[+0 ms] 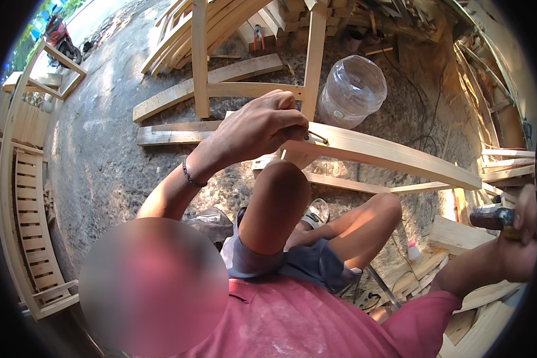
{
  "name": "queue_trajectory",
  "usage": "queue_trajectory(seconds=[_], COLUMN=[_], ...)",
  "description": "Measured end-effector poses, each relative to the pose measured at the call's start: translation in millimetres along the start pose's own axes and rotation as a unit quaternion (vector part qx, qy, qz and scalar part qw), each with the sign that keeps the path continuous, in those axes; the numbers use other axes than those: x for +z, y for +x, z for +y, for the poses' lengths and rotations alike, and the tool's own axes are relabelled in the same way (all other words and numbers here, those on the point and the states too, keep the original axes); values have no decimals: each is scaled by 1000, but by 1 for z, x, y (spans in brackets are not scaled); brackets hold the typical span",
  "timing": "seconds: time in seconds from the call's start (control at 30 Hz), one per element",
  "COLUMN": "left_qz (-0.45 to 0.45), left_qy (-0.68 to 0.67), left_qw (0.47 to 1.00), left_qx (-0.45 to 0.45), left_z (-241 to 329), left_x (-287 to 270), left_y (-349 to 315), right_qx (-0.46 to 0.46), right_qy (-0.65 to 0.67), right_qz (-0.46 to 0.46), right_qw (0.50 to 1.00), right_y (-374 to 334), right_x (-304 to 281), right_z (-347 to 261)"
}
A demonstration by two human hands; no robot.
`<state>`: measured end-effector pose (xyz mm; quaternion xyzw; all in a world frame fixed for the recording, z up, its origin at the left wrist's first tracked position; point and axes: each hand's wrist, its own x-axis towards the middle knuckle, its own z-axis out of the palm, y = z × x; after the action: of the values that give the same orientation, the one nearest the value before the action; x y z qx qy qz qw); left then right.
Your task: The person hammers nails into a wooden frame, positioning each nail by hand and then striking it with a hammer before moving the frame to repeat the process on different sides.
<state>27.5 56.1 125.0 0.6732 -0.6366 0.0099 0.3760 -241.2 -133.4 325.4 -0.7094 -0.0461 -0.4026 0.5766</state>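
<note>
My left hand (262, 124) is closed in a pinch over the near end of a pale wooden frame. At its fingertips a thin dark nail (317, 137) lies slanted against the curved wooden rail (394, 153). Far out on the right, my right hand (524, 218) is wrapped round a hammer, whose dark metal head (490, 218) points inward, well apart from the rail. The hammer's handle is mostly hidden by the hand and the picture's edge. My bent knee (277, 185) is close under the left hand and the rail's end.
A large clear plastic container (352, 89) stands just beyond the rail. Wooden boards (215, 80) lie on the rough ground. Red-handled pliers (258, 39) rest by stacked timber. A slatted wooden piece (33, 221) stands at the left; offcuts (459, 232) and a small white bottle (413, 250) lie right.
</note>
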Motion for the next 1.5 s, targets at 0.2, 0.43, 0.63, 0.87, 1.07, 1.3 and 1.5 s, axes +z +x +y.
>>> queue_trajectory(seconds=[0.2, 0.43, 0.63, 0.87, 1.07, 1.3, 1.5], left_qz=[7, 5, 6, 9, 19, 17, 39], left_qy=[-2, -19, -23, -18, -22, 9, 77], left_qw=[1000, 1000, 1000, 1000, 1000, 1000, 994], left_qx=[7, -6, -1, -11, -6, 7, 67], left_z=[1, 1, -2, -1, -4, 2, 10], left_x=[0, 0, 0, -1, 4, -1, 2], left_y=[0, 0, 3, 2, 1, 2, -4], right_qx=[266, 163, 158, 224, 11, 205, 359], right_qy=[-348, -37, -44, -138, 11, -319, -129], right_qz=[-251, -11, -123, -62, -89, -171, -35], right_qw=[863, 986, 979, 963, 996, 909, 924], right_y=[-87, -44, -61, -61, -44, -107, -108], right_x=[9, -74, -3, -28, -8, 7, 5], right_z=[91, 19, 53, 67, 42, 119, 99])
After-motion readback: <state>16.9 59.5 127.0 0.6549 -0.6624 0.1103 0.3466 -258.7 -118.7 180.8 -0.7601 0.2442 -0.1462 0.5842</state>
